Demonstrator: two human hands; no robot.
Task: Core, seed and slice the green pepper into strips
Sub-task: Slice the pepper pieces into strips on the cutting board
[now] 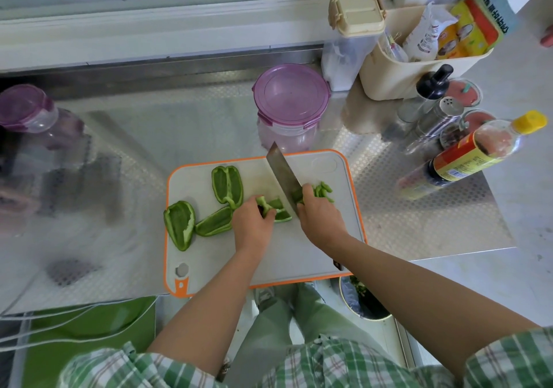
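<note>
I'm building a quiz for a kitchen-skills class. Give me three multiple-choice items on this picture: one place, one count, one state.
1. The cut strips lie: A) right of the knife blade; B) on the counter; C) in a bowl.
2. Uncut pepper pieces left of the left hand: A) one; B) five; C) three.
3. The right hand: A) lies flat; B) grips the knife; C) hangs idle.
Key: A, strips pile beyond the blade; C, three lie on the cutting board; B, its fingers curl at the blade's base.

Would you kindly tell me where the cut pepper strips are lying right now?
In the head view, the pepper strips lie on the right side of the cutting board, just past the right hand holding the knife.
</note>
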